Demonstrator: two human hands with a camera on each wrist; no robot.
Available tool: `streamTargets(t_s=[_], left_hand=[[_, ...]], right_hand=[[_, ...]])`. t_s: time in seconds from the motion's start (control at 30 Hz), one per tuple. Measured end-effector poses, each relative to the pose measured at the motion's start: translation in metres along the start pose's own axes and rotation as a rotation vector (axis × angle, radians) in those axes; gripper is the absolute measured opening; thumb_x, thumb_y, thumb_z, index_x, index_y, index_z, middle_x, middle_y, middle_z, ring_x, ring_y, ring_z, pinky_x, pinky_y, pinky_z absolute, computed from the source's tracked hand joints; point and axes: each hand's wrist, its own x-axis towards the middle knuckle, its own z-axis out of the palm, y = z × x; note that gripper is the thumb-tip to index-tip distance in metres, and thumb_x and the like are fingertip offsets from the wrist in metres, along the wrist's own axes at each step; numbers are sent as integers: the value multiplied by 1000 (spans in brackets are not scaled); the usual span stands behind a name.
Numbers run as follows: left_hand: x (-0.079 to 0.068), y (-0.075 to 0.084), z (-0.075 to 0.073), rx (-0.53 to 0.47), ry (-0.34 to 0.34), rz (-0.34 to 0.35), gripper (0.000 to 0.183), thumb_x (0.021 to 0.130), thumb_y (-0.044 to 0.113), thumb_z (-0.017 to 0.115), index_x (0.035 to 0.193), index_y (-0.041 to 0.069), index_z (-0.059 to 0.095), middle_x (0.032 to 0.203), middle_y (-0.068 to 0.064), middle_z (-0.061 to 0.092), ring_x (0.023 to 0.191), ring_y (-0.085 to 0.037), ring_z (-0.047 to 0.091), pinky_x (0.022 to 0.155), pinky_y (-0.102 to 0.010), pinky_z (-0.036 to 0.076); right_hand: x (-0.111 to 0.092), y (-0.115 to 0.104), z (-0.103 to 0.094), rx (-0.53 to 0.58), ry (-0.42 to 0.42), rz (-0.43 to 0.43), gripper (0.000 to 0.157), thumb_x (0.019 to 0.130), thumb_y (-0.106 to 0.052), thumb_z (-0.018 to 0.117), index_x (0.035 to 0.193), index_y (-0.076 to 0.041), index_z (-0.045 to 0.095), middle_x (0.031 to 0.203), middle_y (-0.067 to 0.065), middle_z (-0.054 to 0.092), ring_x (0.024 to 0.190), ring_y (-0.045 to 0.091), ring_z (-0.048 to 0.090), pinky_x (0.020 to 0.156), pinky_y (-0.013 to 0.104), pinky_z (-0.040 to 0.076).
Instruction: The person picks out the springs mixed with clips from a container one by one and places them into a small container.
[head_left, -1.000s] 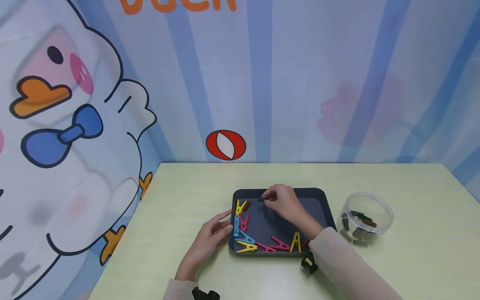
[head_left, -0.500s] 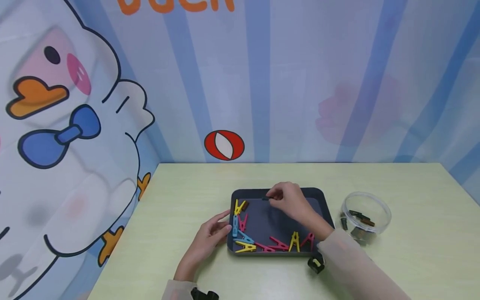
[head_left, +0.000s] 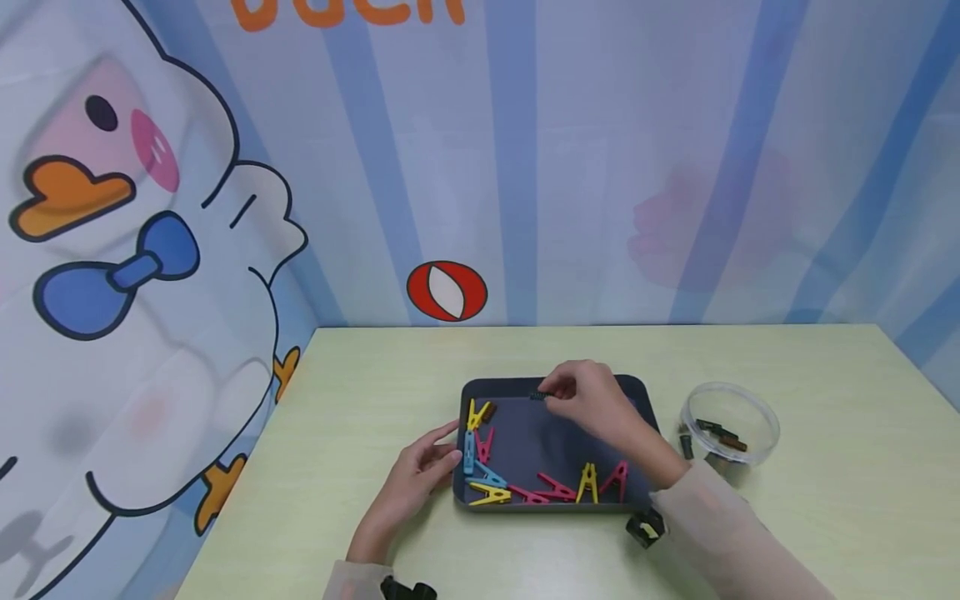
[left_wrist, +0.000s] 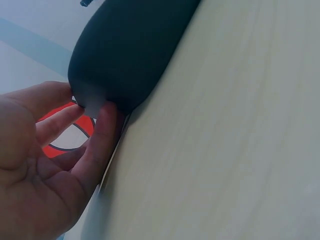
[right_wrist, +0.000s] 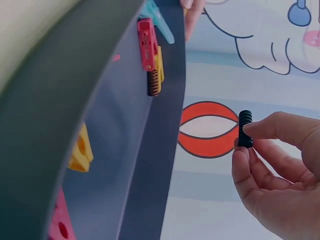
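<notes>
Above the far side of the dark grey tray (head_left: 517, 437), my right hand (head_left: 592, 404) pinches a small black coil spring (right_wrist: 245, 128) between thumb and fingers. In the right wrist view the spring stands upright, beyond the tray's rim. My left hand (head_left: 416, 475) rests its fingertips and thumb against the tray's left side, fingers extended. Yellow, blue and pink clothespins line the tray's left and near sides, among them a yellow clothespin (head_left: 588, 483) and a blue clothespin (head_left: 469, 452). A brown spring (head_left: 490, 412) lies beside the yellow clothespin in the far left corner.
Right of the tray stands a clear round tub (head_left: 771, 433) containing several dark and brown springs (head_left: 723, 435). Both stand on a pale wooden table (head_left: 375, 367). A printed cloth backdrop (head_left: 585, 167) rises behind the table.
My right hand has drawn right and slightly away with the black spring, across the tray's far side. A pink clothespin at the near right has come into fuller view. My left hand stays at the tray.
</notes>
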Motion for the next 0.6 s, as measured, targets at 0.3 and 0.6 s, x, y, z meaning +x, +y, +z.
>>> streamTargets(t_s=[0.3, 0.6], left_hand=[[-1, 1, 0, 8, 2, 0, 52, 102, 19, 59, 151, 10, 44, 132, -24, 58, 113, -32, 62, 88, -38, 57], [-1, 2, 0, 6, 3, 9, 51, 102, 18, 59, 151, 10, 44, 133, -24, 58, 113, -32, 62, 89, -38, 56]], right_hand=[[-12, -7, -13, -27, 20, -18, 12, 87, 0, 71, 98, -5, 75, 90, 2, 68, 77, 16, 61, 67, 32, 54], [-24, -10, -33, -53, 39, -62, 13, 88, 1, 69, 99, -5, 74, 92, 3, 68, 77, 16, 62, 66, 31, 54]])
